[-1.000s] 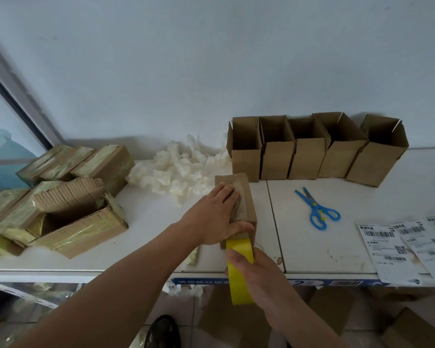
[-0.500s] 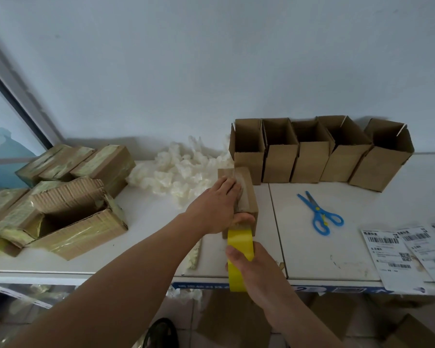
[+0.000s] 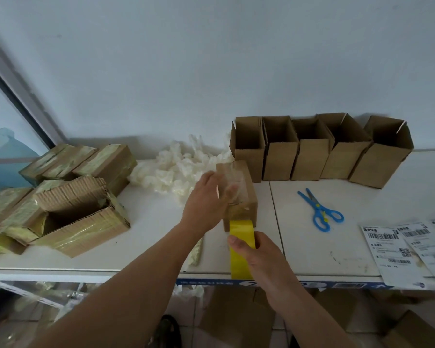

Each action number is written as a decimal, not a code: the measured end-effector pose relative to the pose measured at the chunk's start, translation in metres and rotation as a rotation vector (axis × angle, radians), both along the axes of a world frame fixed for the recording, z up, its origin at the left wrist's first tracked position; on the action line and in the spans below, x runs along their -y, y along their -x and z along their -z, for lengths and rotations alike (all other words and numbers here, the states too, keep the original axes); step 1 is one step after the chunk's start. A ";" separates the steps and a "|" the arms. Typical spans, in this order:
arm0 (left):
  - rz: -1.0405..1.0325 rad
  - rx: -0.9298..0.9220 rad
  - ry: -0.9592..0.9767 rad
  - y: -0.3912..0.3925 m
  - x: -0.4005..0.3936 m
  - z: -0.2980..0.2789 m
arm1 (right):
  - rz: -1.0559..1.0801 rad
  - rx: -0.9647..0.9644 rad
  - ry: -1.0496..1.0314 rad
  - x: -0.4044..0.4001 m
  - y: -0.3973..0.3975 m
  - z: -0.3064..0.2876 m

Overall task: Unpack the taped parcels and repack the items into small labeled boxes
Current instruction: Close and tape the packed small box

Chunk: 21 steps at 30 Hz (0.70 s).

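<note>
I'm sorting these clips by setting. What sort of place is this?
Probably a small home or back-room packing station for mail orders: a row of open cardboard boxes against the wall, printed shipping labels on the white table, and taped parcels stacked at left.

A plain pale wall (image 3: 211, 59) rises behind a white table (image 3: 337, 247). A dark window frame (image 3: 23, 96) slants down at the left, soft daylight beside it. Tiled floor (image 3: 186, 332) shows below the table's edge.

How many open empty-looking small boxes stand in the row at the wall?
5, standing side by side against the wall, from left: first, second, third, fourth, fifth. Their insides are partly hidden.
</note>
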<state>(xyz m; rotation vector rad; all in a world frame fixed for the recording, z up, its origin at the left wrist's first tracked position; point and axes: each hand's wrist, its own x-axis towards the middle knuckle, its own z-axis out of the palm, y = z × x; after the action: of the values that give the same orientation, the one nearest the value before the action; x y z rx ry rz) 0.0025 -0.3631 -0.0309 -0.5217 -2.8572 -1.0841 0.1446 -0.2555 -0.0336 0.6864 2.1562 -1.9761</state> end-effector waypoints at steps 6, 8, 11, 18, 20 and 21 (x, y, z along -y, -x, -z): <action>-0.296 0.217 0.345 -0.037 0.035 0.027 | 0.014 0.005 -0.020 -0.003 0.001 -0.001; -0.294 0.297 0.465 -0.044 0.041 0.035 | 0.021 0.004 -0.035 -0.003 0.001 -0.002; -0.301 0.349 0.514 -0.047 0.046 0.037 | 0.027 -0.001 -0.061 -0.004 0.000 -0.003; -0.380 0.358 0.435 -0.049 0.048 0.026 | 0.036 0.016 -0.118 -0.010 0.003 -0.004; -0.472 0.354 0.220 -0.053 0.046 0.014 | 0.081 -0.010 -0.182 -0.012 0.005 -0.005; -0.501 0.342 0.042 -0.058 0.044 0.006 | 0.119 -0.044 -0.233 -0.013 0.006 -0.007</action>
<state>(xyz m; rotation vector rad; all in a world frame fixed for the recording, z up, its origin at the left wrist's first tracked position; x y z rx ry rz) 0.0600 -0.4068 -0.0370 0.4067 -3.0286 -1.0977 0.1385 -0.2423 -0.0262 0.8308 2.4521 -1.8252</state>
